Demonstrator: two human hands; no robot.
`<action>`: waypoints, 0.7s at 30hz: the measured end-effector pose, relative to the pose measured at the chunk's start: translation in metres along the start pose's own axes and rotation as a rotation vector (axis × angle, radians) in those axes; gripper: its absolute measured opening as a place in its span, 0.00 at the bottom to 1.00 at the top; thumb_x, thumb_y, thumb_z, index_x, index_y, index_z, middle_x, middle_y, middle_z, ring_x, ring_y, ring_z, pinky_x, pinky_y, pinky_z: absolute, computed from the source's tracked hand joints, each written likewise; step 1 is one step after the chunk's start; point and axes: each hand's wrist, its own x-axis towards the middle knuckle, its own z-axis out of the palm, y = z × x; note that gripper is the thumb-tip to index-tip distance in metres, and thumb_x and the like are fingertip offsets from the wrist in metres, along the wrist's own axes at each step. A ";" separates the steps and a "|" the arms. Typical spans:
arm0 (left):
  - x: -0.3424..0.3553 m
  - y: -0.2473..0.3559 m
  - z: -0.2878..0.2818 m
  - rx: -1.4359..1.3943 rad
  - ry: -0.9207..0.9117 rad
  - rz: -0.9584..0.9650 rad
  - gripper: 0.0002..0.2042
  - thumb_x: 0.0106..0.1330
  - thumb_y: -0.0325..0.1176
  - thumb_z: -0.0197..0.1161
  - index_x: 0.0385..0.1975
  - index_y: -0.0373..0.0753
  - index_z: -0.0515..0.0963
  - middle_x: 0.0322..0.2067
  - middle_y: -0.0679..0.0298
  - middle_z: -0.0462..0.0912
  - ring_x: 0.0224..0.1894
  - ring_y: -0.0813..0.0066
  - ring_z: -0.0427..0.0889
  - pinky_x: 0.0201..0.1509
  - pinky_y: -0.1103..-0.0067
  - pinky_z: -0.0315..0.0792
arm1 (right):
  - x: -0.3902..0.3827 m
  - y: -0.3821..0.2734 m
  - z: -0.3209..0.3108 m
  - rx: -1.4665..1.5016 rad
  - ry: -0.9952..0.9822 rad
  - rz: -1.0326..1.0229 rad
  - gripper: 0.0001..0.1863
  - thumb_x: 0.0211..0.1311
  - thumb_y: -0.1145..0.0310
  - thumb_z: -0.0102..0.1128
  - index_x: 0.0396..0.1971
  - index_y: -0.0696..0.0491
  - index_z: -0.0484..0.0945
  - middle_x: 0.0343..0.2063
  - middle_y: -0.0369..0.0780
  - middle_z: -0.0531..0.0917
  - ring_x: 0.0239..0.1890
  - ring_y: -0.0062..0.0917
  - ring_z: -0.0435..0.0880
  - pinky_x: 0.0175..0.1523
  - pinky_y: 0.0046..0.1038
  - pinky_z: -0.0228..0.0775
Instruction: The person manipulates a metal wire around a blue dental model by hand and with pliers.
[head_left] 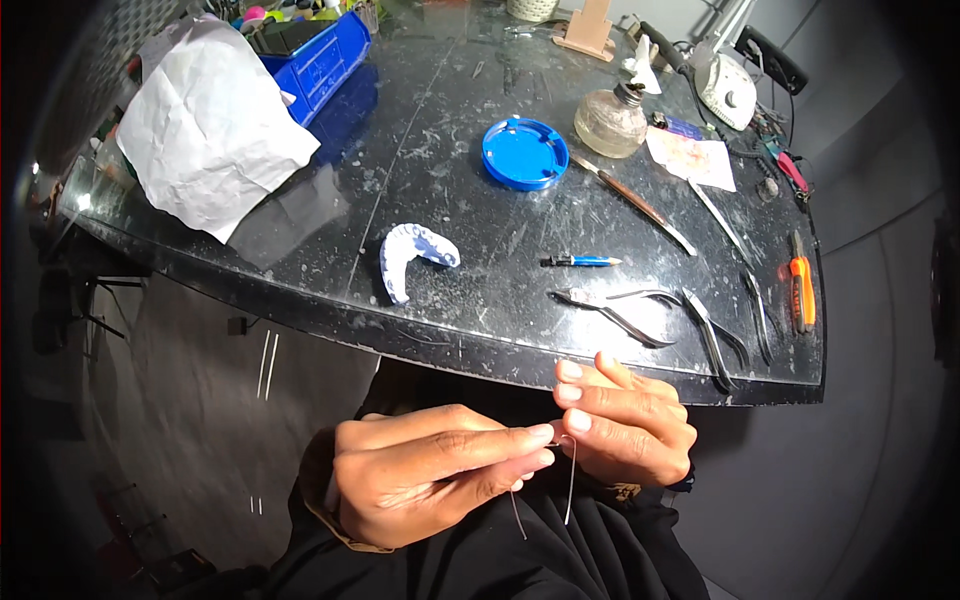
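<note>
Two bare hands meet over your dark-clothed lap, just off the near edge of a scuffed black desk (440, 180), with a thin bent wire (571, 485) between them. Your left hand (415, 475) pinches the wire narrowly, thumb and forefinger almost closed on it at their tips. Your right hand (630, 430) comes in from the other side, its fingers bunched close together and their tips gripping the wire beside the left ones. The wire's middle lies at the meeting fingertips, mostly hidden by them; one end slants down below your left fingers, and a longer, paler leg curves over and hangs under your right fingertips, clear of the desk.

Ahead of your hands, on the desk, a white and blue horseshoe-shaped dental model (405, 255) lies to the left, well apart from your fingers. A blue pencil (582, 261) rests above a pair of metal pliers (605, 305), its handles spread, with a second pair of pliers (712, 335) to the right and an orange-handled cutter (801, 292) near the desk's right end. Farther back sit a round blue dish (525, 153), a glass bottle (611, 122) and a wooden-handled tool (640, 205); crumpled white paper (215, 125) covers the desk's far left, against a blue bin (320, 70).
</note>
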 end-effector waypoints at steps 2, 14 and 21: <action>-0.002 0.003 -0.001 0.022 -0.002 0.002 0.08 0.50 0.20 0.67 0.30 0.27 0.79 0.21 0.53 0.80 0.22 0.71 0.83 0.24 0.85 0.79 | 0.001 -0.005 -0.001 0.010 -0.013 -0.029 0.16 0.44 0.72 0.68 0.37 0.56 0.80 0.35 0.42 0.83 0.43 0.34 0.82 0.51 0.32 0.71; -0.018 0.002 0.007 0.095 0.028 0.135 0.14 0.46 0.17 0.68 0.36 0.32 0.80 0.19 0.63 0.79 0.17 0.82 0.77 0.15 0.88 0.65 | -0.004 -0.014 -0.011 -0.083 -0.073 -0.243 0.08 0.52 0.71 0.61 0.33 0.55 0.80 0.34 0.39 0.84 0.43 0.27 0.82 0.57 0.29 0.65; -0.021 0.001 0.003 0.212 0.015 0.191 0.10 0.48 0.21 0.68 0.32 0.33 0.80 0.20 0.61 0.80 0.19 0.78 0.80 0.18 0.87 0.71 | -0.009 -0.019 -0.013 -0.065 -0.199 -0.150 0.12 0.49 0.72 0.65 0.36 0.53 0.79 0.39 0.40 0.82 0.46 0.29 0.81 0.59 0.32 0.63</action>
